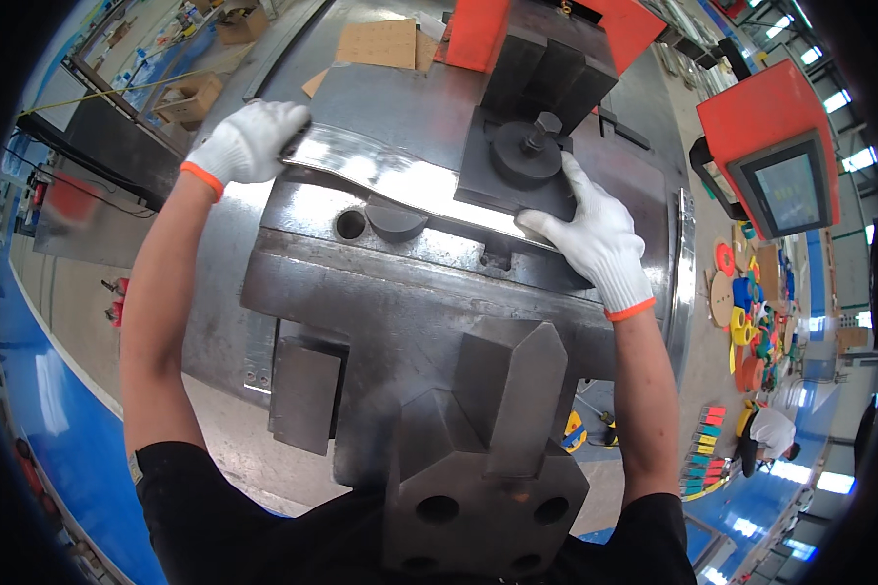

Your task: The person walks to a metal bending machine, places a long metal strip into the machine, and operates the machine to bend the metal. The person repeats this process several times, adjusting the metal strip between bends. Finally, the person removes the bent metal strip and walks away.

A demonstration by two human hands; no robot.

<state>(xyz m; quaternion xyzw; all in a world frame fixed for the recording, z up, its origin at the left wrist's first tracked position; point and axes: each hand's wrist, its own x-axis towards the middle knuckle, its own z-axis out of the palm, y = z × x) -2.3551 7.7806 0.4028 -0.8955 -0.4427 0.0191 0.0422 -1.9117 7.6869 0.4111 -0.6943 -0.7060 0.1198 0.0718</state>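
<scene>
The person leans over a heavy grey steel machine bed [429, 312], both hands in white knit gloves with orange cuffs. The left hand [249, 141] is closed around the far left end of a long, shiny, slightly wavy strip of sheet metal [400, 180], fingers curled over its edge. That strip lies across the top of the bed, running from the upper left down toward the right, where it passes under a dark square block carrying a round black roller on a pin [527, 151]. The right hand [595, 239] rests flat with fingers spread, pressing on the strip's right end just beside that block, the index finger reaching up along the block's side. A short dark round peg [395, 216] stands just in front of the strip near its middle, next to a round hole [350, 225]. Off to the right hangs an orange control box with a screen [776, 161], and below it coloured discs [746, 322] lie on the floor, near another person crouching [771, 434]
</scene>
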